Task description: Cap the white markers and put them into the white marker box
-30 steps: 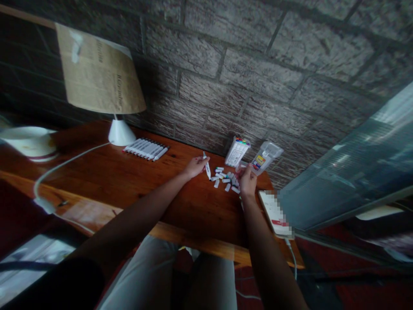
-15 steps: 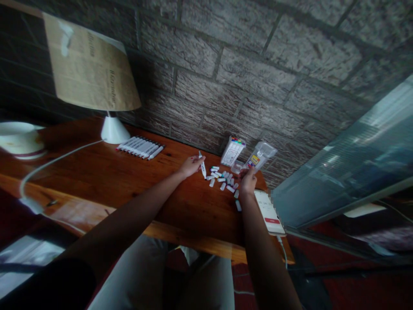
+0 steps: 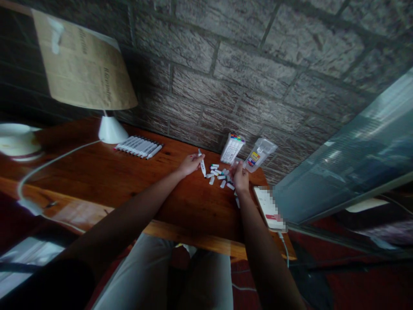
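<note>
Pinching a marker (image 3: 202, 167) between thumb and fingers, my left hand (image 3: 191, 165) shows in the head view above the middle of the table (image 3: 193, 211), the marker tilted with its narrow grey end up and its dark end down, just beside the loose white caps (image 3: 213, 172). I cannot tell whether that lower end touches the wood. My right hand (image 3: 241, 178) is at the right side of the caps, its fingers bent inward and partly hidden, so I cannot tell if they are closed on one. Behind the caps, near the wall (image 3: 200, 94), a box (image 3: 232, 148) of markers with coloured ends stands, and right of it a clear case (image 3: 260, 154) with a yellow and blue label leans, just beyond my right fingers. A phone (image 3: 266, 204) lies right of my right forearm, a cable (image 3: 284, 245) at its near end. Well to my left, a row of markers (image 3: 138, 147) lies side by side near the lamp (image 3: 111, 130), with a white cup (image 3: 17, 144) farther left.
</note>
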Demonstrator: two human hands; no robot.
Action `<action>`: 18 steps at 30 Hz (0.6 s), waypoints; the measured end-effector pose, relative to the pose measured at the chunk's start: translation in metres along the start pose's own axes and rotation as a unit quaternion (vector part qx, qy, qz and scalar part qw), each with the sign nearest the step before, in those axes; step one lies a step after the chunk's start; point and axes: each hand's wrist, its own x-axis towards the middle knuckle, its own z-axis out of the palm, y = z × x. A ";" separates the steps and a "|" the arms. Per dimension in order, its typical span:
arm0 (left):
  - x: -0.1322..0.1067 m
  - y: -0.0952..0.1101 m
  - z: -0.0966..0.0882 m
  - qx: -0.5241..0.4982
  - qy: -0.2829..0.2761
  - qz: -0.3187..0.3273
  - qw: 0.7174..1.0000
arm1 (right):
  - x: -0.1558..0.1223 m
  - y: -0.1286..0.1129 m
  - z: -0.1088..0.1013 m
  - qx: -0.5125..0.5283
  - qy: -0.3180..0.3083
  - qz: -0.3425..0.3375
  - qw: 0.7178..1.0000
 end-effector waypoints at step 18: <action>0.000 0.000 0.000 0.001 -0.011 0.004 1.000 | -0.007 -0.009 0.005 0.006 -0.019 0.001 1.000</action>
